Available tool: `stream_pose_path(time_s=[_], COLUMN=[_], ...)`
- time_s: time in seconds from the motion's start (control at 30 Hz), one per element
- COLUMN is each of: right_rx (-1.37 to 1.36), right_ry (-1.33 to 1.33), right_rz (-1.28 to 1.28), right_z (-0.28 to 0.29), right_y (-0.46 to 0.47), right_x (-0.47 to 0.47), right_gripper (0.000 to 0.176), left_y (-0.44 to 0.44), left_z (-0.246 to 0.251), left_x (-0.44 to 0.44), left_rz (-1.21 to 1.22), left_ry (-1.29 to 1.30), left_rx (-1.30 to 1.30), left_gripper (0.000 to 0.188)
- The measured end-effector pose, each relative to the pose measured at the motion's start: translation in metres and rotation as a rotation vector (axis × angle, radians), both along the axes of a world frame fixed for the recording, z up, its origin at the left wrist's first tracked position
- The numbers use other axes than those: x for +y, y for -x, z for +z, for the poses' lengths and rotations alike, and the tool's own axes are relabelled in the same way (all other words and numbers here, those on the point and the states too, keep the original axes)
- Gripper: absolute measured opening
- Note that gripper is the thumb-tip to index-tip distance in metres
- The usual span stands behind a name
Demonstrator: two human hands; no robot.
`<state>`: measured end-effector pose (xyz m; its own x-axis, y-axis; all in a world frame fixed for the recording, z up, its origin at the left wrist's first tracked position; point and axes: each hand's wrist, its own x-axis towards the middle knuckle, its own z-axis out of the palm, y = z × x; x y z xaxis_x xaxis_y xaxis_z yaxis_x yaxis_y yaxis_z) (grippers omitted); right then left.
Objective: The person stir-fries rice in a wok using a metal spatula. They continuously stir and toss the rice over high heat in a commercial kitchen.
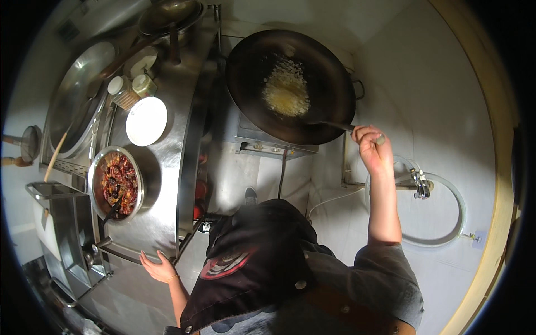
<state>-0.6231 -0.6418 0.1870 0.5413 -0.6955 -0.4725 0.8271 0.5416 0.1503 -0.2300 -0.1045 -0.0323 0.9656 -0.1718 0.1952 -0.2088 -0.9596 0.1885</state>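
Note:
My right hand (pixel 374 147) grips the handle of a cooking utensil (pixel 335 124) at the right rim of a large dark wok (pixel 251 104). The utensil's working end dips into the wok and is hard to make out. Small pale chopped pieces (pixel 288 90) lie in yellowish liquid, likely oil, at the wok's middle. My left hand (pixel 158 268) is held apart with spread fingers by the near corner of the stainless steel counter (pixel 161 184); nothing is in it. Beyond that hand, a metal bowl (pixel 140 188) holds dried red chillies (pixel 119 180) and a dark utensil (pixel 112 211).
A gas stove (pixel 272 148) supports the wok. On the counter are a white plate (pixel 146 121), lidded jars (pixel 121 90) and a wooden-handled pan (pixel 167 12). Far left is a big metal basin (pixel 79 100). A hose (pixel 462 209) loops along the right wall.

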Motion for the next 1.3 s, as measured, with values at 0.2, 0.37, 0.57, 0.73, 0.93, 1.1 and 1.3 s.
stream_pose_path(time_s=[0.2, 0.37, 0.57, 0.73, 0.93, 1.1, 1.3], right_rx=[-0.001, 0.283, 1.142, 1.655, 1.868, 2.041, 1.96], right_ry=[0.061, 0.338, 0.658, 1.053, 0.922, 0.981, 0.806], right_rz=[0.071, 0.249, 0.84, 1.131, 1.207, 1.087, 1.314], right_z=[-0.033, -0.056, -0.085, -0.105, -0.082, -0.022, 0.019], right_y=[-0.02, -0.077, -0.145, -0.086, 0.012, 0.047, 0.048], right_x=[-0.119, -0.219, -0.156, -0.061, 0.01, 0.074, 0.097], right_gripper=[0.009, 0.017, 0.011, 0.07, 0.068, 0.059, 0.056], left_y=[-0.001, 0.0, 0.001, 0.003, 0.004, 0.0, 0.002], left_z=[0.001, 0.004, 0.005, 0.005, 0.004, -0.001, 0.004], left_x=[0.0, -0.006, -0.006, -0.008, -0.004, 0.005, -0.003], left_rz=[0.009, 0.043, 0.038, 0.016, 0.026, -0.002, 0.027], left_ry=[-0.001, 0.015, 0.024, 0.044, 0.012, 0.002, -0.006], left_rx=[-0.033, -0.011, -0.036, -0.032, -0.024, -0.026, -0.004], left_gripper=[0.06, 0.061, 0.061, 0.06, 0.061, 0.061, 0.061])
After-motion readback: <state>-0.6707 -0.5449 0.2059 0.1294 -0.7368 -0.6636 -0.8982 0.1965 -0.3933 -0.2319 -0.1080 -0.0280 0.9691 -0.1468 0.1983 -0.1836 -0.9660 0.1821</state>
